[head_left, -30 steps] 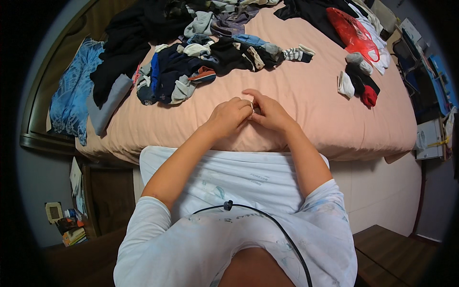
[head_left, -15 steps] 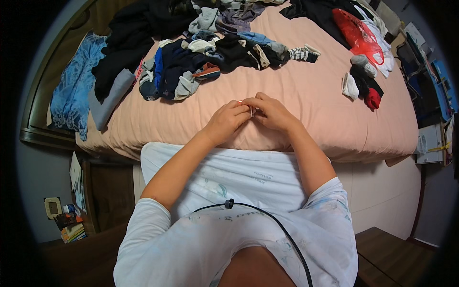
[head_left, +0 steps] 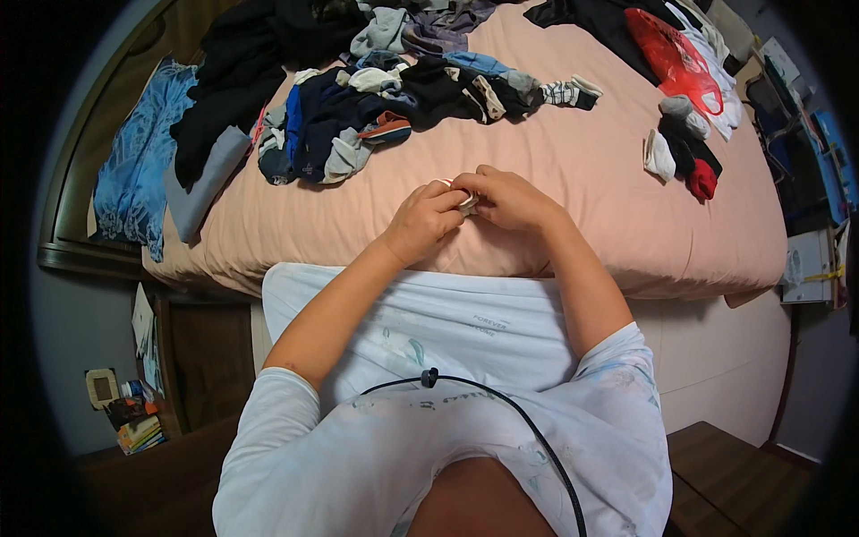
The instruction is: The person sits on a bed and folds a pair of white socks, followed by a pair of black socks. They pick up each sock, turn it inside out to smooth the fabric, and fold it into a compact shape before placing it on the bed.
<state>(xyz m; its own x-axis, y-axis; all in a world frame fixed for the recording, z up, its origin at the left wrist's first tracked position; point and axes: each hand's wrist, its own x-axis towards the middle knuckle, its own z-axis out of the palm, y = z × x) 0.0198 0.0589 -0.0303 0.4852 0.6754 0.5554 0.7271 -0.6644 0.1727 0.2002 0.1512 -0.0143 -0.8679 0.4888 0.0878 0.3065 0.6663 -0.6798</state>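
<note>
Near the front of the pink-covered bed (head_left: 573, 206), my left hand (head_left: 422, 222) and my right hand (head_left: 506, 199) meet, fingers curled round a small white item (head_left: 466, 204), mostly hidden and too small to name surely. Beyond them lies a long pile of mixed socks and clothes (head_left: 322, 121): navy, black, grey, white and blue. To the right is a small group of socks, a white one (head_left: 659, 157) and a red-and-black one (head_left: 702, 179) among them, with grey ones above.
Blue patterned fabric (head_left: 143, 161), black clothes (head_left: 215, 116) and grey folded cloth (head_left: 206, 188) lie on the left. A red plastic bag (head_left: 662, 58) sits back right on white clothing. A cluttered shelf (head_left: 810, 259) stands beyond the bed's right side; books (head_left: 139, 434) are at lower left.
My right hand's fingers have curled further over the small white item and both hands have shifted slightly, staying together. The bed's contents appear slightly shifted with the view.
</note>
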